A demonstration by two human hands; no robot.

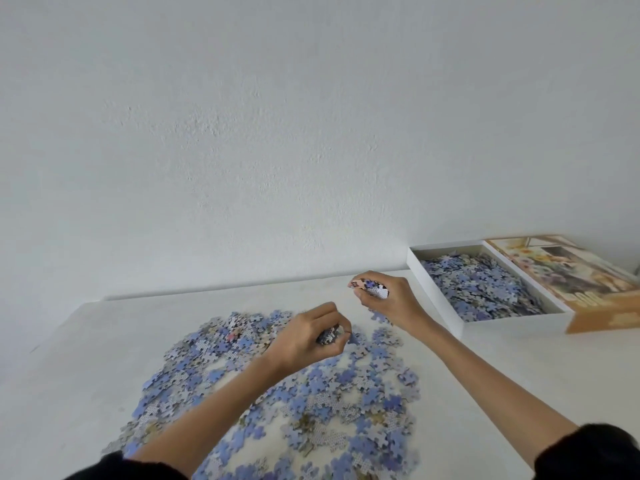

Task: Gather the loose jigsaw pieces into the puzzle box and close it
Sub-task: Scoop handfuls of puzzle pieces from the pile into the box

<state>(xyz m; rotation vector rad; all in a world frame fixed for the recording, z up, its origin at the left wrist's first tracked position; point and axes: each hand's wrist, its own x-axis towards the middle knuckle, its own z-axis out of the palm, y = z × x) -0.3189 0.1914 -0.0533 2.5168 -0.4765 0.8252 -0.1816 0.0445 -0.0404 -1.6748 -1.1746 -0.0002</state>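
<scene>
Dark sleeves (588, 452); left hand (304, 337), right hand (388, 299) grip blue-grey jigsaw pieces (329, 403)

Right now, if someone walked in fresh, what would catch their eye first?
A wide spread of blue and grey puzzle pieces covers the near middle of the white table. Above it, the left hand and right hand each grip a handful of pieces. At the far right sits the open box, partly filled with pieces, its picture lid lying right beside it.
</scene>
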